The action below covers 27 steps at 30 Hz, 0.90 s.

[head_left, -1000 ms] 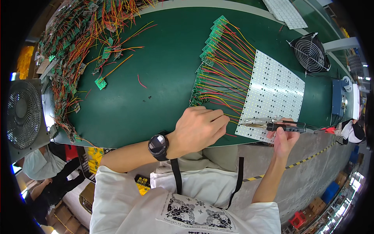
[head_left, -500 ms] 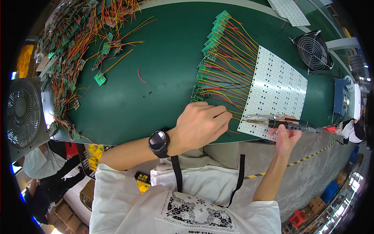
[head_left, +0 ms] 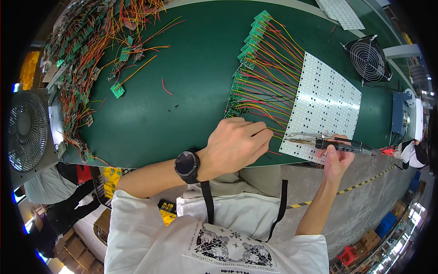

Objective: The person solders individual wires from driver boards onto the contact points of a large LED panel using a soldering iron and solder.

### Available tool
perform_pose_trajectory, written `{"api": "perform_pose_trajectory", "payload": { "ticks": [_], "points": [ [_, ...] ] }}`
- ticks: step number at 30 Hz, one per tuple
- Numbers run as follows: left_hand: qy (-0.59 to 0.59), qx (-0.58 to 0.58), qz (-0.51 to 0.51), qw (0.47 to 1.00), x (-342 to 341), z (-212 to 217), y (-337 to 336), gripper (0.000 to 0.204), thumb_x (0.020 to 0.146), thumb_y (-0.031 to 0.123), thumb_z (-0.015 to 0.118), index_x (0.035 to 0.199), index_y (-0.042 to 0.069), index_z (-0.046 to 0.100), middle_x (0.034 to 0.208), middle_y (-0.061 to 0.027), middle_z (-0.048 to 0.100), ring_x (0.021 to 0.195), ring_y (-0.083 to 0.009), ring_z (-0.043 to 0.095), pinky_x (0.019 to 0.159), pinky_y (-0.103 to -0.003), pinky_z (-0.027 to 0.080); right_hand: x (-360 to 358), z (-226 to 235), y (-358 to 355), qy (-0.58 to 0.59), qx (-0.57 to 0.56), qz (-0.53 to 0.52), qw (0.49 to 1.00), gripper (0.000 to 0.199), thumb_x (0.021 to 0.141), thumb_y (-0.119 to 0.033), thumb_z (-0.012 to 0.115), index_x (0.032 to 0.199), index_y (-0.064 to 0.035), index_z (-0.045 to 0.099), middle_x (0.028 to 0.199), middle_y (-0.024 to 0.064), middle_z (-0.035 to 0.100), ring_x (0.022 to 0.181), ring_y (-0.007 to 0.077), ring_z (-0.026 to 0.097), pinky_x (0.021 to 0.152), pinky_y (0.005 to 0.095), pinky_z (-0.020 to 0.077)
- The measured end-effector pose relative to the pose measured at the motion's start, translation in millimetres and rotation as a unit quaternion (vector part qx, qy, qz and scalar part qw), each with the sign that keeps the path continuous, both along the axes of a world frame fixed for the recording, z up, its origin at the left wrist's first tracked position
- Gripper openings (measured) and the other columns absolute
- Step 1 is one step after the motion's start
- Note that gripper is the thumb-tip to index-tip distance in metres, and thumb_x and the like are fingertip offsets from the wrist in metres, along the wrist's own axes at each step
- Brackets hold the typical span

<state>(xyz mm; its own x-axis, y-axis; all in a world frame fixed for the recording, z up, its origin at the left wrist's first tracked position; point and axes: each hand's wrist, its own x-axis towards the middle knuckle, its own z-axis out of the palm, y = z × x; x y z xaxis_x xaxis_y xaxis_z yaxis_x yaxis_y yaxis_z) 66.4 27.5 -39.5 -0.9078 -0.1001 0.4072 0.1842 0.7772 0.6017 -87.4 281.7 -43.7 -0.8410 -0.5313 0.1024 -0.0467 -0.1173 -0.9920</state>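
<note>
My right hand (head_left: 337, 163) grips a soldering iron (head_left: 323, 144) by its black handle, with a thin metal tube running alongside. The iron's tip reaches the left edge of a white perforated LED panel (head_left: 326, 98), near its lower corner. My left hand (head_left: 238, 142) is closed in a pinch beside that tip, with a yellow wire at its fingertips; their exact hold is partly hidden. Red and yellow wires (head_left: 269, 86) link the panel's left edge to a staggered row of small green circuit boards (head_left: 246, 52). The lowest boards lie partly behind my left hand.
A tangled heap of wired boards (head_left: 82, 59) covers the table's left side, with a few loose boards (head_left: 117, 90) beside it. A black fan (head_left: 367, 59) and a blue soldering station (head_left: 400, 112) stand right. Another fan (head_left: 27, 132) is far left. White panels (head_left: 340, 13) lie behind.
Almost nothing differs. The view has shifted slightly; both hands and the soldering iron keep their places at the panel's lower left edge.
</note>
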Motion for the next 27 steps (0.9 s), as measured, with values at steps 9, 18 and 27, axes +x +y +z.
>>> {"api": "perform_pose_trajectory", "payload": {
  "ticks": [9,18,27],
  "points": [
    [-0.005,-0.001,-0.003,1.0,0.9,-1.8,-0.2,0.013,0.073,0.008,0.072,0.084,0.008,0.067,0.07,-0.002,0.058,0.056,-0.022,0.058,0.053,-0.033,0.047,-0.1,-2.6,2.4,0.004,-0.012,-0.005,1.0,0.031,0.084,-0.003,0.071,0.11,0.0071,0.057,0.088,0.016,0.063,0.058,0.0216,0.063,0.048,0.0315,0.0545],
    [-0.005,-0.002,-0.005,1.0,0.3,-0.3,-1.1,0.012,0.074,0.008,0.072,0.085,0.008,0.067,0.07,-0.0023,0.058,0.057,-0.0222,0.058,0.053,-0.033,0.047,-4.0,-2.9,1.5,-0.001,-0.039,-0.012,0.999,0.027,0.086,-0.001,0.066,0.109,0.0093,0.056,0.087,0.0161,0.063,0.056,0.0217,0.062,0.046,0.0318,0.0522],
    [-0.087,-0.026,-0.126,0.988,-2.0,29.5,-12.7,0.02,0.084,0.027,0.072,0.093,0.011,0.065,0.071,-0.0023,0.059,0.057,-0.0225,0.055,0.053,-0.035,0.043,-0.6,-5.2,2.0,-0.034,-0.059,-0.058,0.996,0.029,0.086,0.0,0.067,0.111,0.0077,0.057,0.093,0.0166,0.067,0.056,0.0218,0.062,0.045,0.031,0.0512]
  ]
}}
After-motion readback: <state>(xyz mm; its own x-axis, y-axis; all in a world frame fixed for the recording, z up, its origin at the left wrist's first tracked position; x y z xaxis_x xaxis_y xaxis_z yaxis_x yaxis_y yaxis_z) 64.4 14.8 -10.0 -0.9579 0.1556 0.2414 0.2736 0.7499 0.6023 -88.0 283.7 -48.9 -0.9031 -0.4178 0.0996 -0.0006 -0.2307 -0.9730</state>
